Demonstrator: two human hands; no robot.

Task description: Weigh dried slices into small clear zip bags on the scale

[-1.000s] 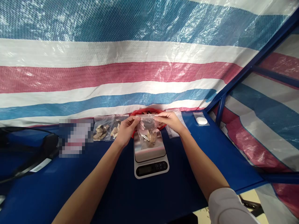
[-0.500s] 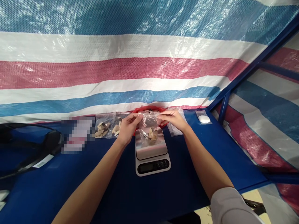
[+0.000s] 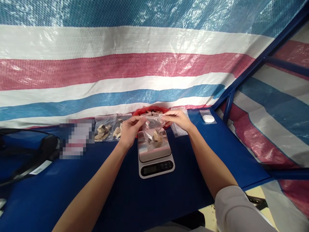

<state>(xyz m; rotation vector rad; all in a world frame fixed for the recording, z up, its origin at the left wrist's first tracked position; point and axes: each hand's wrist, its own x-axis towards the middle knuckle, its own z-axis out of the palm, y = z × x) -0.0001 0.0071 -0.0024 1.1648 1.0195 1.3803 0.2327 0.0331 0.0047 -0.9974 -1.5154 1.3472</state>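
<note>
Between my two hands a clear zip bag [image 3: 154,129] hangs by its top edge, with several pale brown dried pieces [image 3: 157,138] inside. My left hand [image 3: 130,130] pinches its left top corner, and my right hand [image 3: 178,120] pinches the right one. Below the bag is a kitchen scale [image 3: 155,156] with a steel plate and a dark display; whether the bag's bottom touches the plate I cannot tell. Behind the hands stands a red basket [image 3: 136,113] holding dark pieces, partly hidden by the bag and fingers.
Two filled zip bags lie to the left, one fully visible [image 3: 103,132], the other [image 3: 117,130] partly behind my left hand. Flat clear bags [image 3: 180,130] lie right of the basket. Farther right, a small bag holds a white rounded object [image 3: 208,119]. Black equipment [image 3: 45,151] occupies the left side.
The view has shifted slightly, so everything sits a little further up and left. Both hands keep their pinch on the bag, which hangs over the scale as before.
</note>
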